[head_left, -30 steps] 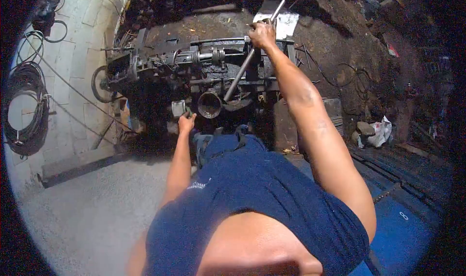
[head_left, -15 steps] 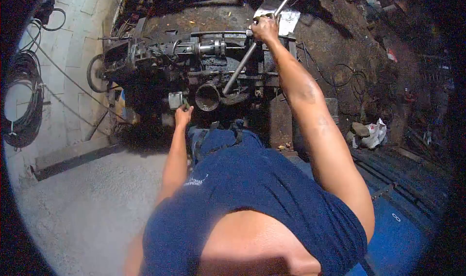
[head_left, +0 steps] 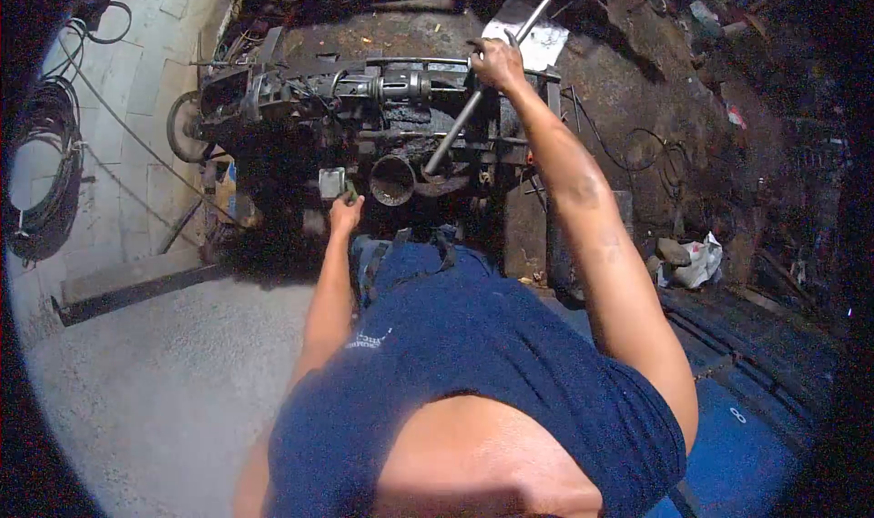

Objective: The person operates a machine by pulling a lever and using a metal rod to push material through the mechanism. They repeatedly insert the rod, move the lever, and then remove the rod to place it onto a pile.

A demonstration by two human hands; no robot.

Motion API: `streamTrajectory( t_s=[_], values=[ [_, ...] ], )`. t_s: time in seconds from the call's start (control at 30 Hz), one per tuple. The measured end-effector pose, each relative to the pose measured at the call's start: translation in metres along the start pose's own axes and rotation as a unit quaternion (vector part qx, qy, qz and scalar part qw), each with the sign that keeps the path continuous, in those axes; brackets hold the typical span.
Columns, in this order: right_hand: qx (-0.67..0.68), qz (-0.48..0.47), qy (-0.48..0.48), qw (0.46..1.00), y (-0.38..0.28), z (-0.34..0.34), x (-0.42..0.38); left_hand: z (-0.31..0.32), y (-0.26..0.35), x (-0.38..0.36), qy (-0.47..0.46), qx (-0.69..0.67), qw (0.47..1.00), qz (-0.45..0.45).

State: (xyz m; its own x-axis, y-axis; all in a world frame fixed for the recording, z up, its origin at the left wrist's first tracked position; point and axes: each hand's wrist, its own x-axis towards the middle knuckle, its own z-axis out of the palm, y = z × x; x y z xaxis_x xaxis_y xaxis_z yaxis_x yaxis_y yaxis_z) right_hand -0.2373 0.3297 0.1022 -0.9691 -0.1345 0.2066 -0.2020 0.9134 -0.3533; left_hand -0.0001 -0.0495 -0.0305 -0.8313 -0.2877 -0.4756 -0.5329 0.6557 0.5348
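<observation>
In the head view, my right hand (head_left: 498, 66) is closed around a long metal rod (head_left: 452, 136), which slants from the machine's front up past the hand to the far right. Low at the left, my left hand (head_left: 346, 214) has its fingers drawn together at a small greenish piece (head_left: 350, 188). That piece sits beside a pale square box (head_left: 331, 183) on the machine's near side; what the fingers hold is too small to make out. Between the two hands, a round open metal cup (head_left: 392, 181) faces me. The dark, greasy machine (head_left: 401, 87) carries a shiny cylindrical shaft.
A handwheel (head_left: 184, 128) stands at the machine's left end. Coiled black cable (head_left: 41, 167) hangs on the pale wall. A white sheet (head_left: 544, 45) lies beyond my right hand. To the right are a crumpled white bag (head_left: 701, 261) and a blue surface (head_left: 737, 454).
The view has shifted slightly, so the machine sits a little farther right. Both hands stay at the same places on the machine, and the rod keeps nearly the same slant.
</observation>
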Motion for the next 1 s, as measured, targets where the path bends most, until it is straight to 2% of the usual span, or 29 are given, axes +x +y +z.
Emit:
streamTrajectory(
  t_s=[0.03, 0.1, 0.17, 0.27, 0.47, 0.6, 0.8, 0.93, 1.0],
  values=[
    [-0.057, 0.002, -0.017, 0.998, 0.004, 0.004, 0.001, -0.013, 0.020, -0.011, -0.033, -0.030, 0.999, -0.030],
    [-0.058, -0.016, -0.009, 0.998, -0.002, -0.005, -0.004, -0.015, 0.026, -0.014, -0.069, -0.057, 0.994, -0.059],
    [-0.058, -0.025, -0.019, 0.998, -0.008, -0.013, -0.005, -0.001, 0.003, 0.002, -0.048, -0.054, 0.997, -0.027],
    [-0.062, -0.016, -0.011, 0.998, -0.012, -0.017, -0.006, 0.014, -0.021, 0.022, -0.052, -0.026, 0.998, -0.033],
    [-0.092, 0.008, -0.012, 0.996, -0.007, -0.007, -0.004, -0.004, 0.013, 0.000, -0.025, 0.016, 0.999, -0.016],
    [-0.093, 0.015, -0.009, 0.995, -0.004, -0.002, -0.003, 0.001, 0.006, 0.004, -0.013, 0.012, 1.000, 0.001],
    [-0.094, 0.047, -0.048, 0.993, -0.005, 0.002, 0.002, -0.003, 0.016, 0.003, -0.030, 0.011, 0.999, -0.033],
    [-0.101, 0.051, -0.058, 0.992, -0.006, 0.000, 0.001, -0.001, 0.013, 0.005, -0.006, 0.017, 1.000, -0.003],
    [-0.087, 0.008, 0.025, 0.996, -0.002, 0.006, 0.000, -0.001, 0.013, 0.004, -0.009, 0.002, 1.000, 0.000]
  ],
)
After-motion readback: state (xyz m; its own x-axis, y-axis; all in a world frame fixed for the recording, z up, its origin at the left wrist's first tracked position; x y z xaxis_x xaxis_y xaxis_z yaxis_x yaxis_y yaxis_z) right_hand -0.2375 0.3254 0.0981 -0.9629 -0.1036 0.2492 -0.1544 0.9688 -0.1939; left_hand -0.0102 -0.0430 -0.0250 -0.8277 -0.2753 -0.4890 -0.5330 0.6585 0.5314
